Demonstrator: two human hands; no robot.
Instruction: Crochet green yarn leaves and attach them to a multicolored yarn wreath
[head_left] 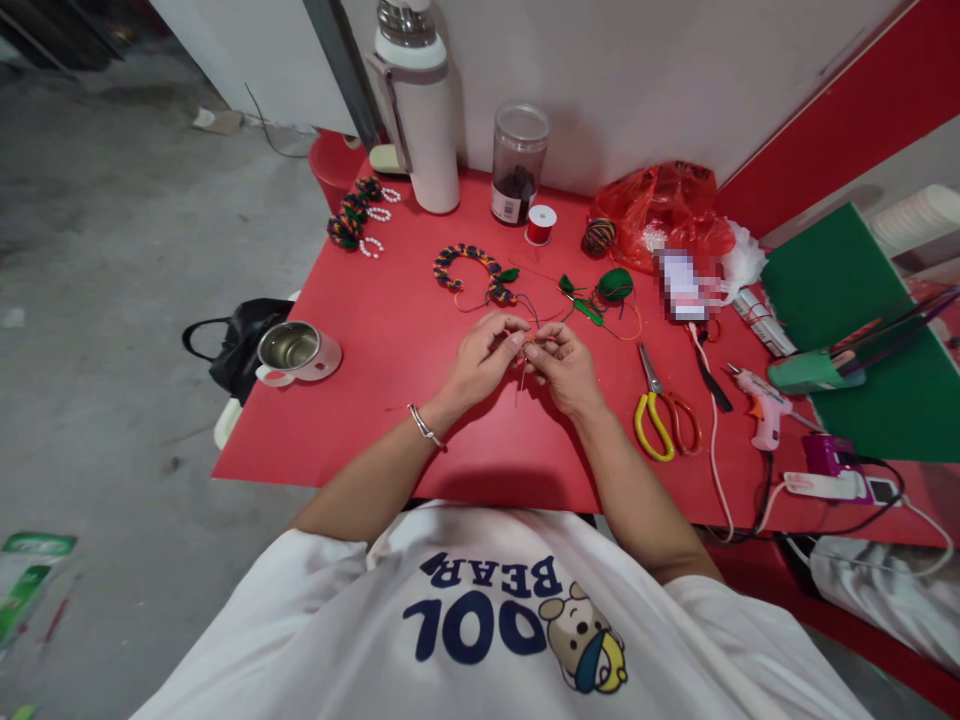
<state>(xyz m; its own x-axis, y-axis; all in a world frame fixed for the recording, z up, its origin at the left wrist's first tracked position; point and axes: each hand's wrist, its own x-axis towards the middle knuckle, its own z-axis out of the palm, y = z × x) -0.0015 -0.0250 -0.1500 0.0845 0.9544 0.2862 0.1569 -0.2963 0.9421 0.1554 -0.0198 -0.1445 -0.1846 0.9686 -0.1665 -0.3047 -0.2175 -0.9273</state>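
Note:
My left hand (486, 358) and my right hand (564, 370) meet above the red table, fingers pinched together on a thin strand of orange yarn (531, 338). A slim dark piece, perhaps a needle or a yarn end, points down below the fingertips. Just beyond lies a curved multicolour crocheted strip (466, 254) with a green leaf (509, 275) at its side. Loose yarn runs from it toward my hands. To the right of the strip are a green-handled crochet hook (587, 311), a green yarn ball (615, 285) and a multicolour yarn ball (599, 237).
Yellow-and-orange-handled scissors (655, 410), a pink glue gun (768, 412) and cables lie on the right. A steel mug (300, 352) stands left. At the back are a white thermos (425, 120), a jar (517, 165), a thread spool (540, 225) and a red plastic bag (664, 205).

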